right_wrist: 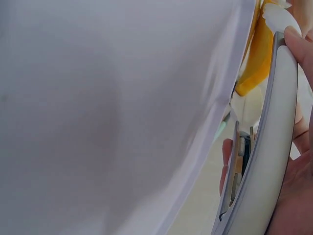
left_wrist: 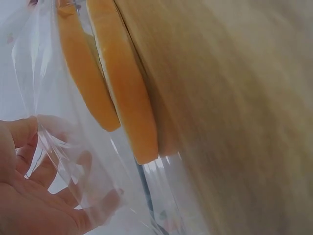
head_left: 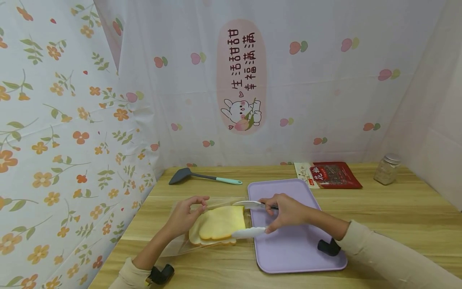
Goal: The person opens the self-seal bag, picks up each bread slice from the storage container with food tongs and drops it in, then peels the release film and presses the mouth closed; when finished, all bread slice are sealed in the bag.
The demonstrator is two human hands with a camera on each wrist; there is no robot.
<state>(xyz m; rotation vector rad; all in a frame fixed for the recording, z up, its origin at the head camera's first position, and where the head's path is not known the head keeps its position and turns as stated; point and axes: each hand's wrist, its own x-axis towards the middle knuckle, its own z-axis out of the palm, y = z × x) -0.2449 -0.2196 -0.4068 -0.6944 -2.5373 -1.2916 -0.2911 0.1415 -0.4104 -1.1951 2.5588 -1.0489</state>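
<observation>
Upper bread slice [head_left: 225, 220]: lies on the lower slice [head_left: 193, 236], just left of the lilac tray [head_left: 288, 253] — apparently within the clear bag [head_left: 175, 247] on the desk [head_left: 220, 267].
Tongs [head_left: 249, 232]: white tips on either side of the upper slice's right end; cannot tell whether both touch.
Right hand [head_left: 288, 210]: your fingers grasp the tongs. Best to squeeze gently and evenly; soft bread would probably dent.
Left hand [head_left: 184, 218]: your fingers pinch the bag film — keep it spread, lest it snag the tips.
Tray rim: lies beneath the tongs; avoid catching it.
Back of desk: spatula [head_left: 202, 176], red pouch [head_left: 333, 175], jar [head_left: 388, 169], well apart.
</observation>
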